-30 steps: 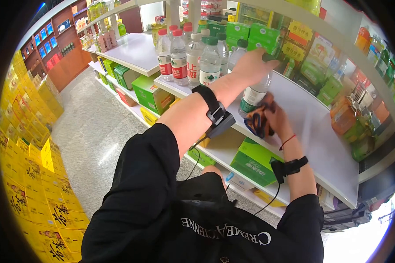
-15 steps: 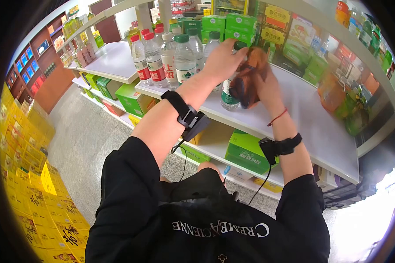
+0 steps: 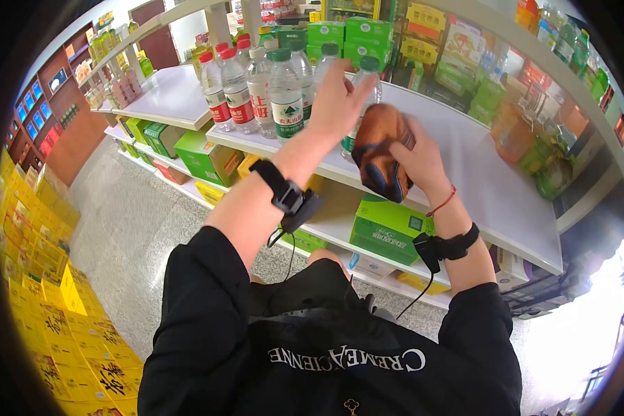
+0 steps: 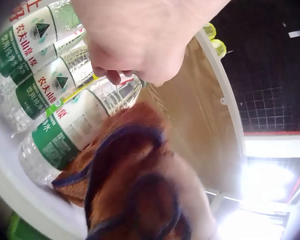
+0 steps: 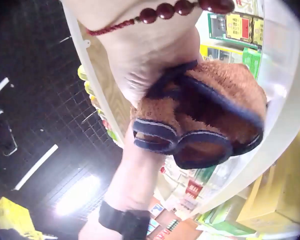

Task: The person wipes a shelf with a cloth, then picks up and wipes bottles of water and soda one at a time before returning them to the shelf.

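A clear water bottle with a green cap [image 3: 369,64] and green-and-white label [image 4: 65,132] stands upright near the shelf's front edge. My left hand [image 3: 335,105] is beside its neck, fingers and thumb spread apart, with the cap showing past them. In my right hand [image 3: 423,158] I grip a bunched brown cloth [image 3: 380,152] with dark blue trim. The cloth overlaps the bottle's lower body in the head view and hangs in loops in the right wrist view. Left of it are a similar green-capped bottle [image 3: 286,93] and red-capped bottles [image 3: 237,90].
The white shelf [image 3: 457,166] runs along in front of me, with a green carton [image 3: 385,229] on the level below. Green boxes [image 3: 367,35] are stacked behind the bottles. Yellow cartons [image 3: 45,298] stand on the floor at the left.
My left hand has let go of the bottle's cap and drawn slightly away. The cloth in my right hand rose along the bottle, then came down and toward me. The head view has shifted.
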The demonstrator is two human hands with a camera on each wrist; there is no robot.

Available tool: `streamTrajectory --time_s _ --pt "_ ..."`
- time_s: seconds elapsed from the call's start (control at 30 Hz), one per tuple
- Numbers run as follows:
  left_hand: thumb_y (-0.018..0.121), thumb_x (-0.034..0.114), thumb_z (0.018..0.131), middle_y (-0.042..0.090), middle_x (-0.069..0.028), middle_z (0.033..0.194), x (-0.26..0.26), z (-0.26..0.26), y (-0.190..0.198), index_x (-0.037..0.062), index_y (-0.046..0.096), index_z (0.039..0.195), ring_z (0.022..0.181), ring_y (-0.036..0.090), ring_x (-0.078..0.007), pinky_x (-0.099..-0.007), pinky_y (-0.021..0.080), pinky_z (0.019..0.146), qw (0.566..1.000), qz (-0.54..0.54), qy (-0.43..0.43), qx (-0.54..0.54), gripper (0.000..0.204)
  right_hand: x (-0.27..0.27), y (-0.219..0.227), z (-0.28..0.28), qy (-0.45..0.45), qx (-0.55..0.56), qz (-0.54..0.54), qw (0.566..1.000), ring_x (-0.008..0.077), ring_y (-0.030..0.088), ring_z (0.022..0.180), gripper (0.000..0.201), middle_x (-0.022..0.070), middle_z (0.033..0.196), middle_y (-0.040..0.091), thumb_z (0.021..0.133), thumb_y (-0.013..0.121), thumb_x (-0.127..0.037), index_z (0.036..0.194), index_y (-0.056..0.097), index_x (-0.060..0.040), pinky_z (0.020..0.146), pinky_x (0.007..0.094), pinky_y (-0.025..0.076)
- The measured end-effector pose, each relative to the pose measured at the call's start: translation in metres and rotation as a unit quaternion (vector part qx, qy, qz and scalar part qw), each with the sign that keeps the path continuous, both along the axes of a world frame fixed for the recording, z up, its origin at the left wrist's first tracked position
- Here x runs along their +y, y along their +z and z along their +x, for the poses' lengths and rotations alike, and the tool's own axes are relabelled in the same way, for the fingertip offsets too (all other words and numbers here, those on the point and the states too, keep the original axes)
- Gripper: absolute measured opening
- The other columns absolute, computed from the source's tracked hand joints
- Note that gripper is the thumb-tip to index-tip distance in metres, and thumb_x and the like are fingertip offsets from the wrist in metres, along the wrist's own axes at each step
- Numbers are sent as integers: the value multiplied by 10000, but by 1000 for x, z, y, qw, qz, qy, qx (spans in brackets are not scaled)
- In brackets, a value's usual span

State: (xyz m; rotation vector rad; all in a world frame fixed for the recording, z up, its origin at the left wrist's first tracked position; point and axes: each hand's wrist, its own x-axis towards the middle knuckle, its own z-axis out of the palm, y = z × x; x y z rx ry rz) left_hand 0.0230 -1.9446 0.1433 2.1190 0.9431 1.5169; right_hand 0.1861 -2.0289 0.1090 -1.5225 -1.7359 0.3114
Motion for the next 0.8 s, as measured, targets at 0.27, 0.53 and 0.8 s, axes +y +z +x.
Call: streamTrajectory --time_s 0.27,0.53,0.8 --pt "576 273 891 553 -153 1045 -44 -8 -70 -17 365 1270 927 570 -216 -293 443 846 962 -52 -192 -189 521 24 -6 -49 185 294 151 926 145 528 1018 406 84 1177 524 905 535 -103 1282 396 -44 880 283 453" --pt "542 31 836 580 -84 1088 -50 -50 -42 -5 466 1195 972 569 -154 -275 457 853 907 -190 -224 -302 369 38 21 -48 320 402 -141 846 131 555 965 454 38 1170 561 908 483 -279 1317 454 -83 762 209 446" --pt "586 156 798 551 -196 1016 22 -49 -12 -19 490 1148 983 534 -339 -394 413 884 979 35 93 -177 403 59 54 -16 -61 22 264 962 206 571 900 469 133 1107 568 811 653 -206 1246 513 -100 741 297 473"
